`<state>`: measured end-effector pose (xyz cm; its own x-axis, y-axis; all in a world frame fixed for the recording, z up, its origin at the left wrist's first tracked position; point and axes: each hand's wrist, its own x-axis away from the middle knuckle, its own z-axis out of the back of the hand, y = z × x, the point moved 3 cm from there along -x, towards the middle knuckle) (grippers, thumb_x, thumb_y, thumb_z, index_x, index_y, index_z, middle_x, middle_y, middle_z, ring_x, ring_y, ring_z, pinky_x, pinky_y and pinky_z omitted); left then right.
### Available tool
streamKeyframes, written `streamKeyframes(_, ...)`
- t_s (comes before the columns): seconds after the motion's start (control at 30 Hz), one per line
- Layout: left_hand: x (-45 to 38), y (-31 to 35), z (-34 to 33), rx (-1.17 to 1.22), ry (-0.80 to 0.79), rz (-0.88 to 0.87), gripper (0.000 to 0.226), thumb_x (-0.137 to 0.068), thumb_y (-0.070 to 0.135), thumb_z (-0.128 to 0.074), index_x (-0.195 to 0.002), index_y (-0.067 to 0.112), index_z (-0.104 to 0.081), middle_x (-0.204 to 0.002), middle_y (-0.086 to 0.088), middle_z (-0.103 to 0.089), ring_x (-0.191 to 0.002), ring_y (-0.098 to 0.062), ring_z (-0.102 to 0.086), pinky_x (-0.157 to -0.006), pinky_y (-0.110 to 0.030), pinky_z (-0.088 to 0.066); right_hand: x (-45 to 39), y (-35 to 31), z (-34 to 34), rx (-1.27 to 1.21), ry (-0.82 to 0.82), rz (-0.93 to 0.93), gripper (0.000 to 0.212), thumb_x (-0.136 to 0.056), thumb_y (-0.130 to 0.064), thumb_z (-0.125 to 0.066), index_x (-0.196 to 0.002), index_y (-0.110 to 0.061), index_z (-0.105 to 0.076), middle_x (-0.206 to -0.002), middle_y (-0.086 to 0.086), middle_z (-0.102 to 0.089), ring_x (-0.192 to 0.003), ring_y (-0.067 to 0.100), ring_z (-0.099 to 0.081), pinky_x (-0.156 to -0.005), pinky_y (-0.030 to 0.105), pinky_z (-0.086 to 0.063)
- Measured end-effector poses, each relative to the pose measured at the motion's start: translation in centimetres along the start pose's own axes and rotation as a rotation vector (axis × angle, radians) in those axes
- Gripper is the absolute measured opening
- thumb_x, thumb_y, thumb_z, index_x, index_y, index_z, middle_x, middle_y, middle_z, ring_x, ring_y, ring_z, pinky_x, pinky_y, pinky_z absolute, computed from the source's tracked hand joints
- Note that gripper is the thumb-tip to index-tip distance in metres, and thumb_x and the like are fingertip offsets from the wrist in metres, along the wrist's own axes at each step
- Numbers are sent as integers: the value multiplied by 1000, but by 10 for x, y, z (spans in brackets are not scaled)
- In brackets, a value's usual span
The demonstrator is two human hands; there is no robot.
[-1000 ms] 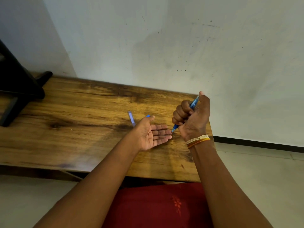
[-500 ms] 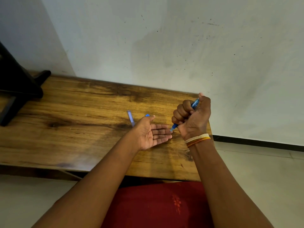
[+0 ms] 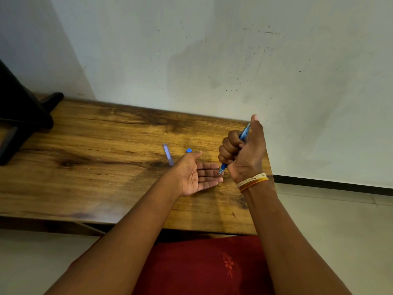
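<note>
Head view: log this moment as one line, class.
right hand: grips blue plastic pen, tip down | left hand: open, palm up | brown wooden table: pale blue strip, small blue piece

A pale wall (image 3: 234, 60), scuffed and speckled with dark marks and with a dull grey smudge at its middle, stands behind a wooden table (image 3: 95, 167). The tabletop is warm brown with dark grain streaks and a soft sheen near the front edge. Black furniture (image 3: 19, 116) stands at its left end. On the right, a black skirting (image 3: 331, 185) runs above a pale tiled floor (image 3: 340, 231).
</note>
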<state>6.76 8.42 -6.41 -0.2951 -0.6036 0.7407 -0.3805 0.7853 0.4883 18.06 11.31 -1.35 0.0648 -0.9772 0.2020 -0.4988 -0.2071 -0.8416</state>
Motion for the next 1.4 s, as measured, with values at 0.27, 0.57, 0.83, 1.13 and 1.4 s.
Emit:
streamKeyframes(0.27, -1, 0, 0, -13, -2, -4, 57, -99, 44, -35, -93, -5, -64, -83, -23, -73, -85, -35, -69, -76, -38, -56, 1, 1, -5, 13, -38, -1, 59, -93, -55, -27, -45, -21, -24, -39, -6, -18, -41, 12, -7, -47, 24, -5)
streamKeyframes(0.57, -2, 0, 0, -6, -12, -5, 56, -99, 43, -36, -91, -5, -65, -85, -24, -70, -82, -36, -70, -72, -38, -57, 1, 2, -2, -1, -31, -11, 58, -93, -54, -29, -46, -20, -24, -40, -6, -18, -41, 12, -8, -46, 24, -6)
streamKeyframes(0.83, -3, -3, -7, -2, -22, -9, 57, -99, 43, -36, -91, -5, -65, -75, -22, -71, -82, -36, -70, -72, -37, -57, 1, -1, 8, -44, -2, -16, 58, -94, -52, -28, -45, -20, -24, -39, -6, -17, -39, 10, -9, -45, 21, -7)
streamKeyframes(1.13, -4, -3, -5, 2, -43, -5, 57, -98, 43, -36, -93, -5, -66, -78, -21, -72, -81, -35, -71, -67, -36, -58, -2, 0, 21, -229, 91, -13, 61, -90, -59, -30, -43, -20, -27, -39, -6, -18, -38, 11, -12, -45, 21, -11)
streamKeyframes(1.4, -4, -3, -4, 0, -24, -7, 57, -99, 42, -35, -91, -6, -66, -74, -21, -72, -82, -36, -70, -71, -37, -57, -2, -1, 20, -260, 52, -12, 62, -89, -61, -29, -42, -21, -27, -38, -6, -18, -37, 10, -12, -44, 20, -13)
